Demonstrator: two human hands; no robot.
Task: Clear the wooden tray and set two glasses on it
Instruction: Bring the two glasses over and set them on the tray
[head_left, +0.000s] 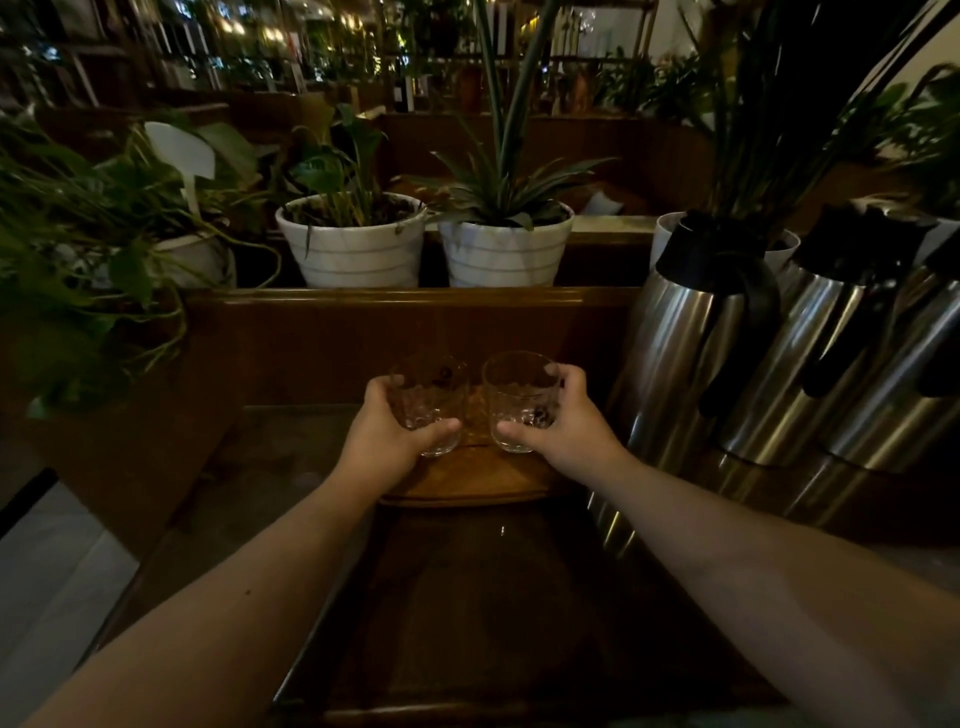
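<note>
Within each hand (387, 434) (upright): glass (434, 400).

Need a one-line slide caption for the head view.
Left hand and right hand each hold a glass over the wooden tray.

We see our two forearms bare to the frame's edge, no sleeves, watch or rings; our left hand (387, 431) and right hand (563, 421) are ungloved.

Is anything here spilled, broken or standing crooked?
Nothing stands out. The left hand and right hand each hold an upright, empty glass over the wooden tray. No spill or crack shows, though the light is dim.
</note>
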